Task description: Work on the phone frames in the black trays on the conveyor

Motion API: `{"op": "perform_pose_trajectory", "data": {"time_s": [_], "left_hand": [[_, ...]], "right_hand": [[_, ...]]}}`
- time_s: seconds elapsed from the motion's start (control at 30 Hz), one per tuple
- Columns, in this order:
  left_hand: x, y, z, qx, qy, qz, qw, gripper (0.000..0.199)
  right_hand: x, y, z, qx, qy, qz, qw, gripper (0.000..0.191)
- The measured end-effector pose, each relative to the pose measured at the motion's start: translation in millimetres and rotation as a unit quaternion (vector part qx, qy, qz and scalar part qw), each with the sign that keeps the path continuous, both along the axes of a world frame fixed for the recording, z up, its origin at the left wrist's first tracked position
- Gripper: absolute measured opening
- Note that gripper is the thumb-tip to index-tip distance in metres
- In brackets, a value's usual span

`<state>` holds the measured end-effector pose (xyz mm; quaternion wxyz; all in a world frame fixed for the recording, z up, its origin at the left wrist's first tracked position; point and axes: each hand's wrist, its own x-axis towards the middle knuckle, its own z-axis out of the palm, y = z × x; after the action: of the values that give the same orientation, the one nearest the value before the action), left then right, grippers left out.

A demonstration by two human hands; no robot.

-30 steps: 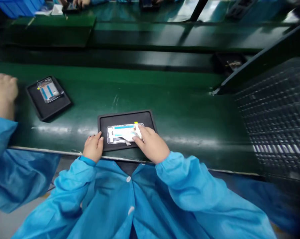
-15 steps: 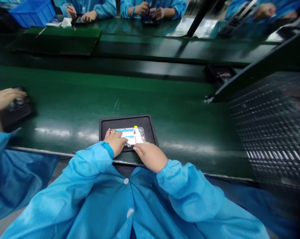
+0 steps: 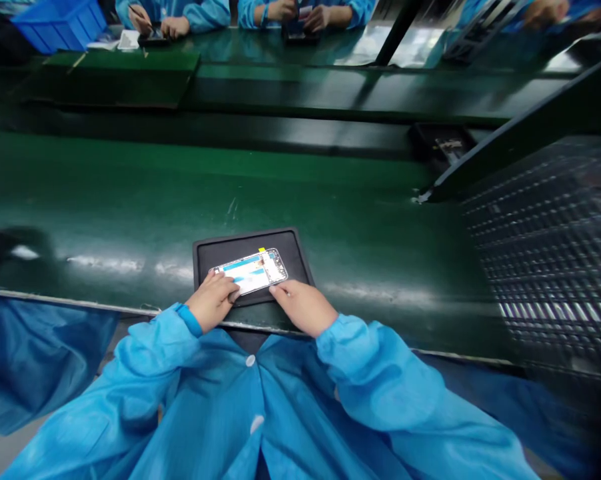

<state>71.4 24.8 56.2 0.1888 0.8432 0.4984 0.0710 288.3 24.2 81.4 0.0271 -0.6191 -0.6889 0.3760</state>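
The left hand (image 3: 211,301) lies over the left end of a phone frame (image 3: 250,271), its fingers bent across the face and its thumb near the close edge; whether they are clamped on it I cannot tell. The right hand (image 3: 305,307) has its thumb and fingertips touching the near edge toward the right end, and whether they pinch it is too small to tell. The frame is inside a black tray (image 3: 215,252), turned askew to its sides, with its right end farther from the person. Blue strips (image 3: 241,264) cross its bright face, and a yellow tab (image 3: 262,250) sticks out from the far edge. A blue wristband (image 3: 188,319) circles the left wrist. The tray lies near the front edge of a green bench (image 3: 145,200). To the right stands a blurred black rack (image 3: 540,267). Beyond the bench, co-workers' hands (image 3: 174,27) work near a blue bin (image 3: 60,27)
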Motion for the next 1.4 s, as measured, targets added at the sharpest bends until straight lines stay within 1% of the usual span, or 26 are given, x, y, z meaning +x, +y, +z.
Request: {"op": "perform_pose_trajectory", "data": {"time_s": [0.07, 0.13, 0.23, 0.3, 0.43, 0.57, 0.63, 0.67, 0.73, 0.77, 0.8, 0.83, 0.9, 0.97, 1.0, 1.03, 1.1, 1.17, 1.23, 1.3, 1.4], "left_hand": [[-2, -5, -3.3, 0.035, 0.015, -0.010, 0.999, 0.025], [-3, -14, -7.4, 0.084, 0.028, -0.003, 0.996, 0.025], [-5, -28, -13.1, 0.164, 0.036, 0.014, 0.986, 0.026], [-6, -35, -15.1, 0.194, 0.034, 0.014, 0.980, 0.027], [-10, -39, -16.1, 0.187, 0.028, 0.018, 0.982, 0.027], [-14, -36, -16.1, 0.177, 0.020, 0.021, 0.984, 0.027], [-13, -33, -13.2, 0.148, 0.016, 0.061, 0.987, 0.030], [-12, -31, -10.3, 0.126, 0.013, 0.096, 0.987, 0.033], [-6, -27, -1.4, 0.093, 0.006, 0.167, 0.982, 0.040], [-2, -25, 4.2, 0.093, 0.004, 0.187, 0.978, 0.042], [3, -24, 10.0, 0.104, 0.004, 0.189, 0.976, 0.041], [9, -23, 15.4, 0.120, 0.006, 0.173, 0.978, 0.039], [24, -23, 22.7, 0.134, 0.025, 0.103, 0.985, 0.032], [38, -25, 23.1, 0.107, 0.059, 0.040, 0.992, 0.028], [44, -26, 20.6, 0.091, 0.076, 0.026, 0.993, 0.027], [49, -28, 16.9, 0.081, 0.090, 0.022, 0.992, 0.028], [54, -31, 7.5, 0.087, 0.095, 0.035, 0.991, 0.028], [55, -33, -1.0, 0.109, 0.078, 0.051, 0.990, 0.026], [54, -34, -6.3, 0.138, 0.059, 0.058, 0.987, 0.024], [54, -35, -8.8, 0.180, 0.044, 0.067, 0.980, 0.024], [55, -37, -9.9, 0.243, 0.029, 0.080, 0.966, 0.022]], "right_hand": [[0, 14, 2.5, 0.001, -0.020, 0.012, 1.000, 0.034], [0, 24, 2.9, 0.016, -0.025, 0.043, 0.999, 0.034], [0, 31, -0.1, 0.019, -0.012, 0.080, 0.997, 0.033], [2, 32, -2.3, 0.007, -0.002, 0.083, 0.997, 0.031], [5, 35, -1.7, -0.027, 0.022, 0.077, 0.996, 0.029], [8, 46, 1.7, -0.061, 0.050, 0.094, 0.992, 0.029], [9, 49, 3.1, -0.067, 0.052, 0.095, 0.992, 0.029], [8, 49, 3.7, -0.076, 0.052, 0.091, 0.991, 0.029], [6, 42, 4.4, -0.122, 0.060, 0.086, 0.987, 0.030], [4, 37, 4.5, -0.143, 0.068, 0.081, 0.984, 0.030], [2, 31, 4.4, -0.157, 0.079, 0.073, 0.982, 0.030], [-1, 25, 4.0, -0.165, 0.093, 0.061, 0.980, 0.029], [-6, 13, 2.4, -0.176, 0.122, 0.015, 0.977, 0.028], [-9, 7, 0.0, -0.211, 0.147, -0.039, 0.966, 0.029], [-11, 6, -1.4, -0.234, 0.160, -0.060, 0.957, 0.029], [-12, 6, -2.7, -0.252, 0.173, -0.076, 0.949, 0.028], [-12, 8, -5.3, -0.274, 0.200, -0.095, 0.936, 0.023], [-12, 11, -7.4, -0.290, 0.225, -0.107, 0.924, 0.021], [-12, 14, -8.6, -0.307, 0.237, -0.115, 0.914, 0.021], [-12, 15, -9.2, -0.316, 0.233, -0.119, 0.912, 0.022], [-13, 15, -9.4, -0.309, 0.218, -0.120, 0.918, 0.021]]}}
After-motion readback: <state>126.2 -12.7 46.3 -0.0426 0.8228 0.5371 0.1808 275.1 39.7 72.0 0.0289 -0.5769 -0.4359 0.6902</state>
